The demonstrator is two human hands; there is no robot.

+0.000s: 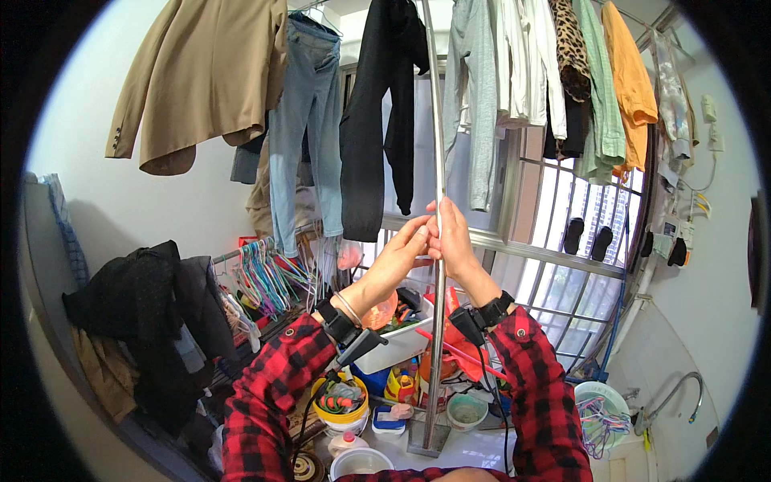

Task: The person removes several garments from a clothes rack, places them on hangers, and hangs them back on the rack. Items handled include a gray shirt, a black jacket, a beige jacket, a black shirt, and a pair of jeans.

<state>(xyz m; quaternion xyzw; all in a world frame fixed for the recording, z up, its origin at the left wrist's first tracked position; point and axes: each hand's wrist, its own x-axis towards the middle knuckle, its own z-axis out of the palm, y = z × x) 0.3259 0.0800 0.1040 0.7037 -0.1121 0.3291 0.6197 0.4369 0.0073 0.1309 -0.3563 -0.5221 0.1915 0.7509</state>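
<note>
A shiny metal pole (437,337) stands upright before me on a flat square base (428,438). My right hand (453,241) is against the pole at its middle, palm turned inward with the fingers around its far side. My left hand (402,246) reaches in from the left, its fingertips at the pole and close to my right fingers; whether it grips is unclear. Above hang a brown jacket (211,72), light blue jeans (304,108), black trousers (367,138), grey trousers (476,78), white garments (524,60) and an orange shirt (626,78).
Many plastic hangers (271,277) hang on a rail at the left, near a pile of dark clothes (138,313). A yellow bucket (340,416), a white bin (394,349) and a green bowl (467,411) surround the pole's base. A curved tap (677,385) and a barred window (560,277) are at the right.
</note>
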